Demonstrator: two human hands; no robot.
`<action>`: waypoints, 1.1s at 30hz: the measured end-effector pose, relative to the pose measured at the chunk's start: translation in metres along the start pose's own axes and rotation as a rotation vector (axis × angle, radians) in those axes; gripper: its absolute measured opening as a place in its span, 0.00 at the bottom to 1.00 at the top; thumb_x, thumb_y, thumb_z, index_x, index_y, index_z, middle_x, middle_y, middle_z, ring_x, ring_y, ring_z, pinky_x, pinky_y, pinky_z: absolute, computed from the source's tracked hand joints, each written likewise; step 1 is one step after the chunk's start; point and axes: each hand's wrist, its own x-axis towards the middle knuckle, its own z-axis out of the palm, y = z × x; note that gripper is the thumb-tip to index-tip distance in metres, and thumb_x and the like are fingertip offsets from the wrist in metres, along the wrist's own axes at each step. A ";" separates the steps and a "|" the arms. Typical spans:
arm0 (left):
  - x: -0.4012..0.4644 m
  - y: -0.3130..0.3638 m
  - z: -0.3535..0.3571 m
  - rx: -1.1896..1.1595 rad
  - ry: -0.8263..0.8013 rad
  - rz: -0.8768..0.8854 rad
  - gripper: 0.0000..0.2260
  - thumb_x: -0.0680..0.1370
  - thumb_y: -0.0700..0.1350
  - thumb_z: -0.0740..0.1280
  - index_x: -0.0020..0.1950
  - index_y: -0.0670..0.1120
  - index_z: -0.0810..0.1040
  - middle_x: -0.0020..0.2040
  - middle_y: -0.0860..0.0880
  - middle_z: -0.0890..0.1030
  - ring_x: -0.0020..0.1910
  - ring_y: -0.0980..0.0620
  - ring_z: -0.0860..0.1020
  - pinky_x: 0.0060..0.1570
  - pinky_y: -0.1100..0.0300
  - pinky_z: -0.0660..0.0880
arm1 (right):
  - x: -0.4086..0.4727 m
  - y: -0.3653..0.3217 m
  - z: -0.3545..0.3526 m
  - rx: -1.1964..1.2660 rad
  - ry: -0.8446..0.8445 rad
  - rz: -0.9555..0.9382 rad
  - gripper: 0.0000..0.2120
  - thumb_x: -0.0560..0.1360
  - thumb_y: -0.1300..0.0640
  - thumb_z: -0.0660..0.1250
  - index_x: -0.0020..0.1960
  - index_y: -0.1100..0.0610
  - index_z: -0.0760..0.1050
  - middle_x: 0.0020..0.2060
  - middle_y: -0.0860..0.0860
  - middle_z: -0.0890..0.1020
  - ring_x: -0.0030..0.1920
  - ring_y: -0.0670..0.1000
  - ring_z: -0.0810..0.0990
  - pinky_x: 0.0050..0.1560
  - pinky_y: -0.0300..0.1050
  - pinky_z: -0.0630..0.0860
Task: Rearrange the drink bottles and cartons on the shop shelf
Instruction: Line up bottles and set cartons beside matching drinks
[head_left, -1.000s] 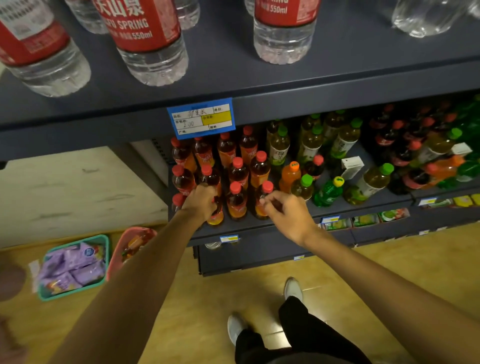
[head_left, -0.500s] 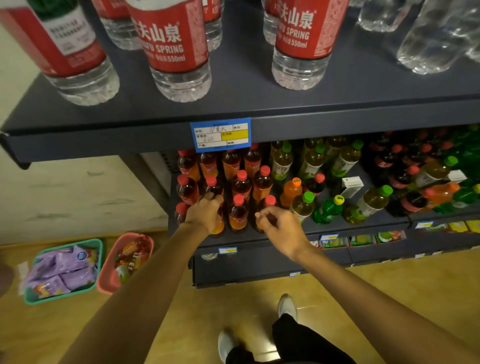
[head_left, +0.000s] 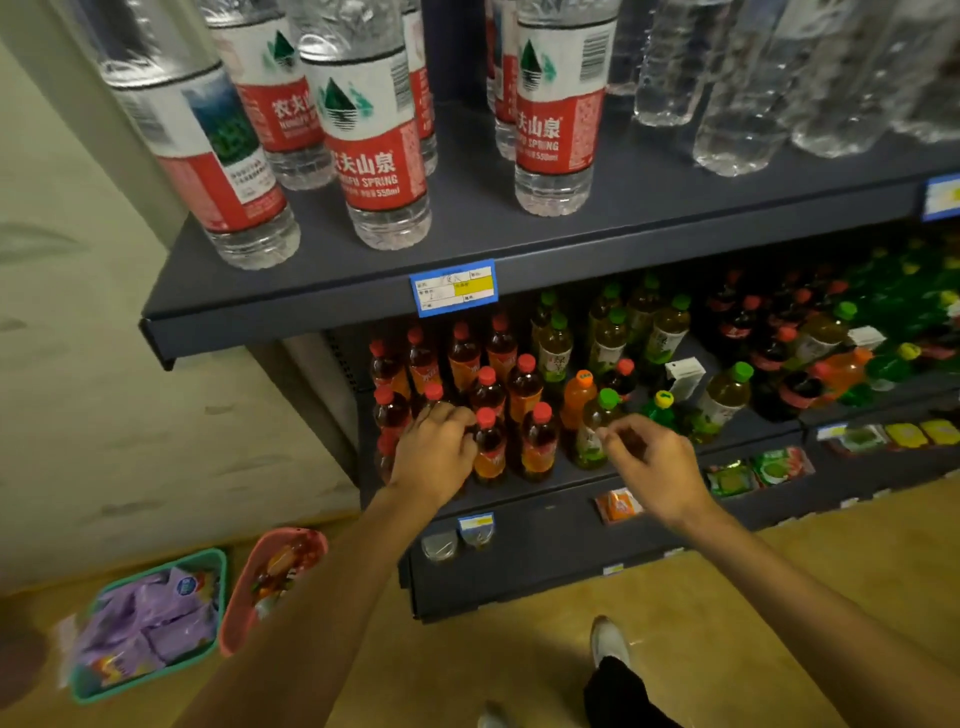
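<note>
Lower shelf (head_left: 519, 493), front edge, left end: my left hand (head_left: 434, 457) fingers curled over a red-capped tea bottle (head_left: 488, 447). My right hand (head_left: 649, 462), fingers loosely curled, holding nothing, before a green-capped bottle (head_left: 597, 426). Behind: white carton (head_left: 684, 375). Upper shelf: water bottles (head_left: 374, 145).

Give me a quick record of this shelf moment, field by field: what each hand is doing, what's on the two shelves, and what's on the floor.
left hand: fingers curled round a red-capped tea bottle in the front left block, mostly hiding it
right hand: loosely curled, holding nothing, in front of a green-capped bottle
upper shelf: upright water bottles with red labels
lower shelf: red-capped teas on the left, green-capped bottles, one orange bottle, a white carton
floor: green basket, pink basket
</note>
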 end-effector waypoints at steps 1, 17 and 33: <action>0.000 0.009 0.004 -0.029 0.006 0.026 0.12 0.78 0.44 0.63 0.61 0.47 0.76 0.59 0.48 0.77 0.59 0.48 0.73 0.57 0.52 0.73 | -0.006 0.002 -0.006 -0.022 0.025 0.009 0.06 0.77 0.51 0.66 0.44 0.53 0.78 0.28 0.46 0.77 0.30 0.46 0.75 0.30 0.39 0.67; 0.009 0.146 0.058 -0.082 -0.094 0.157 0.08 0.78 0.45 0.64 0.55 0.47 0.78 0.53 0.48 0.79 0.53 0.47 0.77 0.51 0.53 0.73 | -0.059 0.077 -0.109 -0.072 0.190 0.166 0.06 0.77 0.52 0.66 0.48 0.54 0.76 0.31 0.43 0.77 0.32 0.41 0.75 0.32 0.31 0.67; -0.002 0.247 0.124 -0.112 -0.162 -0.068 0.06 0.78 0.44 0.63 0.53 0.47 0.77 0.52 0.46 0.79 0.51 0.45 0.78 0.45 0.53 0.75 | -0.040 0.181 -0.192 -0.043 0.012 0.112 0.04 0.76 0.55 0.67 0.48 0.55 0.77 0.32 0.43 0.78 0.34 0.45 0.78 0.37 0.42 0.75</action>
